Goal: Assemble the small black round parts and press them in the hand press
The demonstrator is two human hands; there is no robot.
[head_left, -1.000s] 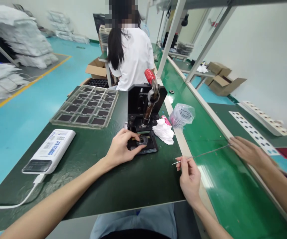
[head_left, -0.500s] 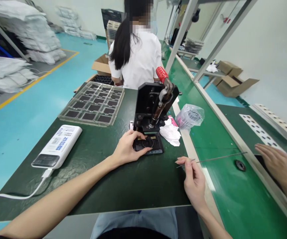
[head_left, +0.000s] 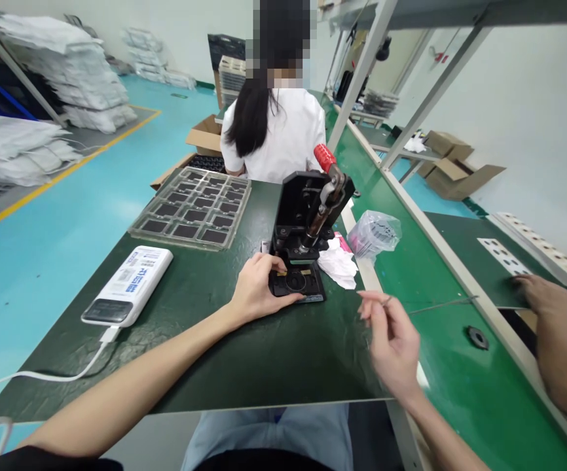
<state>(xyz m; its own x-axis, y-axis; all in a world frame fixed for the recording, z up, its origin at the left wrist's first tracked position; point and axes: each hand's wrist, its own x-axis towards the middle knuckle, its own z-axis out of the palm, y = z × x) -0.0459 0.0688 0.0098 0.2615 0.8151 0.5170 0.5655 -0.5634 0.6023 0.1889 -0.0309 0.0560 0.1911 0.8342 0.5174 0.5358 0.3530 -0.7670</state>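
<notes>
My left hand (head_left: 258, 286) rests at the left side of a black fixture base (head_left: 319, 288), thumb and fingers apart around its near-left corner. A round ring outline shows in the base. Over it stands a black toggle press (head_left: 293, 209) with a red handle (head_left: 324, 157). My right hand (head_left: 394, 340) is raised right of the base, its fingers pinched on a thin rod (head_left: 443, 305) that points to the right. Crumpled white tissue (head_left: 338, 265) lies beside the press, next to a clear plastic bag (head_left: 374, 234).
A clear tray of dark squares (head_left: 190, 209) lies at the back left, nearer a white power bank (head_left: 129, 284) with a cable. A black ring part (head_left: 476, 337) sits on the green belt. Another person's hand (head_left: 543, 294) is at the right; a person in white sits ahead.
The view has shifted slightly. My right hand has turned a little, with the rod still in it. My left hand stays at the base. The other person's hand at the right has changed its pose.
</notes>
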